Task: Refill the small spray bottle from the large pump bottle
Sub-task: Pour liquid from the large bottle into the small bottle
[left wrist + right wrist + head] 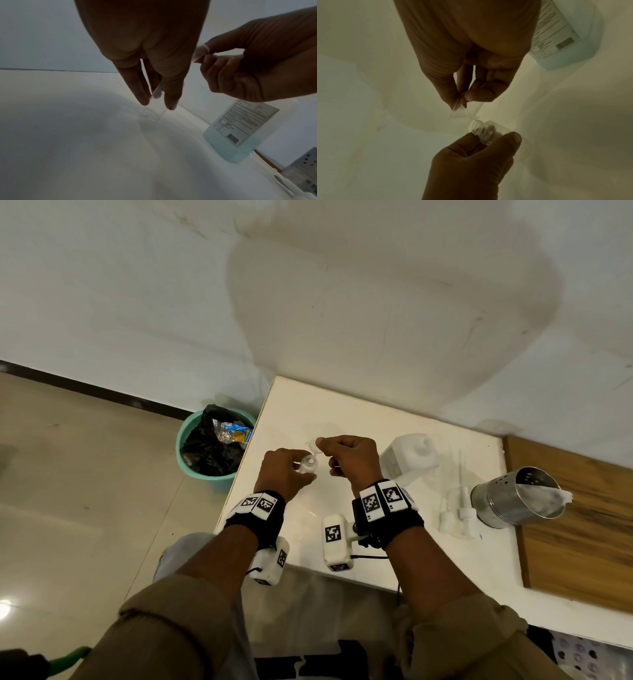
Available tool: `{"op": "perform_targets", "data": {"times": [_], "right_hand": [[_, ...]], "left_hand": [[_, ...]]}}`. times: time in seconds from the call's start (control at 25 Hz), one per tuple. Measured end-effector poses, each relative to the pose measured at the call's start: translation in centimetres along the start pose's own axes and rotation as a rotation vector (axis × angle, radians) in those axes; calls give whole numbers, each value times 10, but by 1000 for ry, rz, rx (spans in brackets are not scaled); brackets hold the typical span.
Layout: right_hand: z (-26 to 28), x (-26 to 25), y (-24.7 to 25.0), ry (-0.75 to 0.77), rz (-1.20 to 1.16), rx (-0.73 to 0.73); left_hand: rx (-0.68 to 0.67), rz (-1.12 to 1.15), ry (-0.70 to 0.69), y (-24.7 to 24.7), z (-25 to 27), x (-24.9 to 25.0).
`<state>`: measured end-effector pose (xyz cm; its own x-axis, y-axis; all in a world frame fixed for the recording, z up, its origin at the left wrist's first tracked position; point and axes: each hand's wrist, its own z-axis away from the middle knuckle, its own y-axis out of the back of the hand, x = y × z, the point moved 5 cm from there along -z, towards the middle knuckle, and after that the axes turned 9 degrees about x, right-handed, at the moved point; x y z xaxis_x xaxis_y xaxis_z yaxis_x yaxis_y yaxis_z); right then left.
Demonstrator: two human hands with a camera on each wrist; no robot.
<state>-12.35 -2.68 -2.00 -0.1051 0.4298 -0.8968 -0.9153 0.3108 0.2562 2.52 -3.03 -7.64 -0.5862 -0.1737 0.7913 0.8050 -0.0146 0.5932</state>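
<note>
Left hand (282,470) grips the small open spray bottle (308,464); right hand (352,459) pinches a clear funnel (464,113) just above its neck, near the large bottle (409,457).

No legible text; bottle label (240,121) blurred.

A home corner — tiled floor (85,474), lined waste bin (212,446), steel utensil holder (513,498).

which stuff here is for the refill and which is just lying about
For the job: small bottle held by left hand; small funnel pinched by right hand; large bottle; two pump or spray heads.
Lying about: steel holder; green bin; wooden board.
</note>
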Motion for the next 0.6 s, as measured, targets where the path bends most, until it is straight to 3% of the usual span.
{"op": "perform_targets", "data": {"times": [0.6], "right_hand": [[3, 16, -10, 2, 61, -6]], "left_hand": [[-6, -9, 24, -2, -3, -5]]}}
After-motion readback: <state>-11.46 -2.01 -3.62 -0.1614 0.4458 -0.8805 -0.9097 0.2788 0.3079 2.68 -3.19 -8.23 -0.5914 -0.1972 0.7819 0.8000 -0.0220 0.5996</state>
